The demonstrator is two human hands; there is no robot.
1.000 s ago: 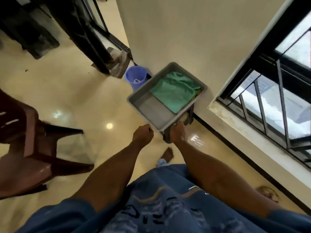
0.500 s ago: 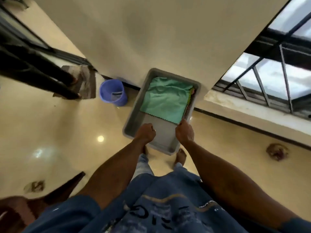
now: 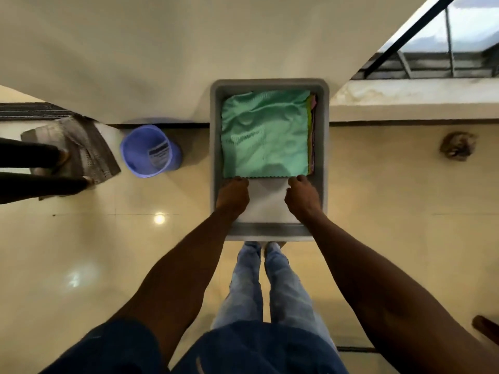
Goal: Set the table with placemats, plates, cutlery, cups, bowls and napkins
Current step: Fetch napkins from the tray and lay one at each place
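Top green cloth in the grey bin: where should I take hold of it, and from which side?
Pinch the green cloth at the two corners of its near zigzag edge, coming from the person's side. That edge lies free over the bin's bare floor, where the left hand and right hand already sit; the far edge crowds the wall.

Soft daylight enters through the window (image 3: pixel 445 36), up and right of the hands. The glossy floor (image 3: pixel 81 238) carries a round glare spot (image 3: pixel 159 218) left of them. Forearms look dark and underexposed. Wide-angle distortion bends the frame edges; detail is slightly soft.
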